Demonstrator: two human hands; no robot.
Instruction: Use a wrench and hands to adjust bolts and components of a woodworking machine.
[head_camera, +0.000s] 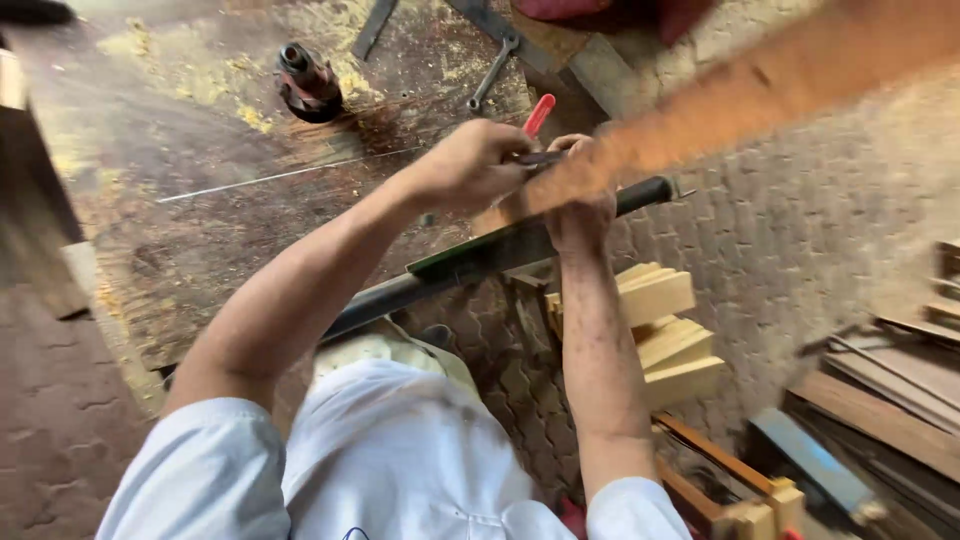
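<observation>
White short sleeves (300, 470) of the person fill the bottom of the head view, both forearms reaching up and away toward the edge of a worn, sawdust-strewn workbench (200, 220). Left hand (465, 165) is closed around a red-handled marker or pencil (538, 113), tip pressed down near the end of a long wooden plank (720, 100) — grip is firm, fingers curled, nothing slack. Right hand (580, 205) is clamped over the plank's near end where it crosses a dark metal bar (480, 260) running along the bench edge; fingers wrap the wood, though motion blur hides exactly how far they close. The plank runs from the hands up to the right, out over the paved floor (800, 240), mostly unsupported. Judged from its look, it is stiff, dry timber, moderately heavy for its length, not fragile, with rough faces that should not slip; the overhanging length would tend to lever downward, so the sound place to hold is where the right hand already bears down, at the bench edge. Elsewhere: a cylindrical metal fitting (308, 82) and a spanner (492, 72) lie on the bench well apart from the hands — cut pale wood blocks (670, 330) are stacked below the bench, beside the right forearm.
</observation>
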